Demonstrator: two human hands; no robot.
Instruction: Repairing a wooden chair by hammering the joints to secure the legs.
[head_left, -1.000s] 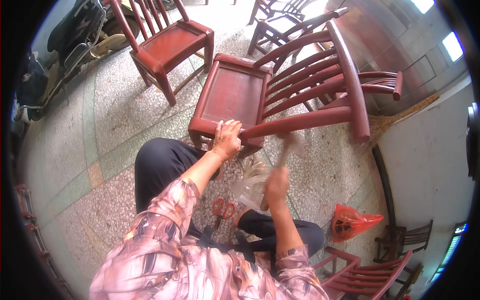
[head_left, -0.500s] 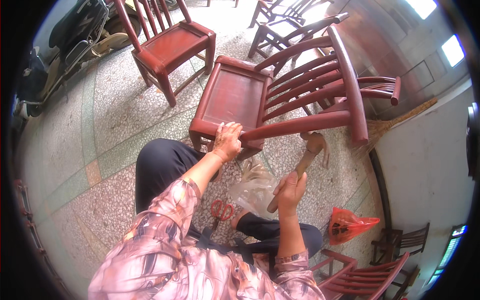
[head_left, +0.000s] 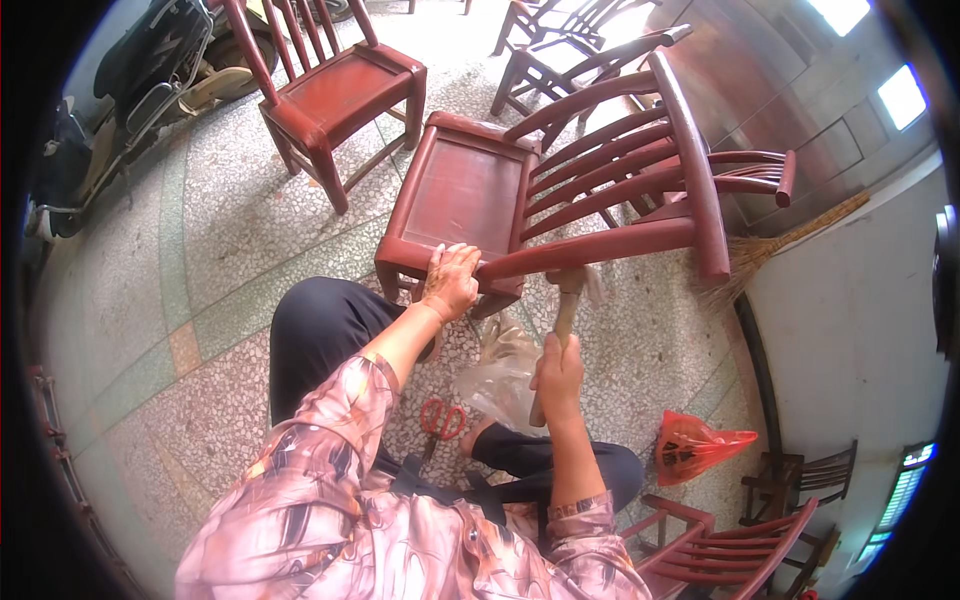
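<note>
A dark red wooden chair (head_left: 462, 185) stands in front of me, its slatted back to the right. My left hand (head_left: 452, 280) grips the near edge of its seat, fingers over the top by the back post. Wrapped round the wooden handle of a hammer (head_left: 563, 322) is my right hand (head_left: 558, 375). The hammer's head is blurred and lies just below the chair's lower back post; I cannot tell whether it touches. A clear plastic bag (head_left: 503, 375) lies on the floor between my hands. Red-handled scissors (head_left: 442, 420) rest by my legs.
Another red chair (head_left: 345, 100) stands at the far left, near a parked motor scooter (head_left: 150, 80). More chairs (head_left: 560, 70) are behind. On the right are a straw broom (head_left: 780, 250), a red plastic bag (head_left: 700, 447) and a slatted chair (head_left: 725, 550).
My right hand and the hammer have swung left and the handle is more upright, its head now closer to the chair's back post. My left hand stays on the seat.
</note>
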